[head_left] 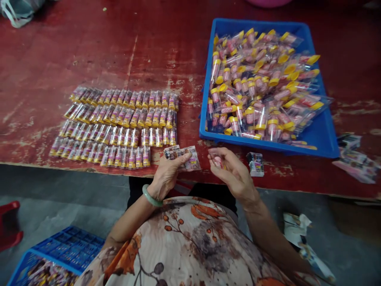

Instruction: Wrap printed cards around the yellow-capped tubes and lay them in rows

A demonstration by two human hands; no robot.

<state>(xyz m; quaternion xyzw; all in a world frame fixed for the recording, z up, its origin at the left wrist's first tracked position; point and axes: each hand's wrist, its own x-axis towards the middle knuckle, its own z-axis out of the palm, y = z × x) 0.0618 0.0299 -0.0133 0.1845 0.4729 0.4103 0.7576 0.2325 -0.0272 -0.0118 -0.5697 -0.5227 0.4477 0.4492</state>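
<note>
My left hand is closed on a small fan of printed labels, its thumb pressed over them at the table's front edge. Just to the right, my right hand curls its fingers round a clear tube with pink contents; part of the tube is hidden by the fingers. Left of my hands lie several rows of labelled tubes with yellow caps. Beyond my right hand, a blue tray holds a heap of unlabelled tubes with yellow caps.
A stack of labels lies right of my right hand, and more label bundles are near the table's right side. On the floor at lower left stands a blue crate of tubes beside a red stool. The red table is scuffed.
</note>
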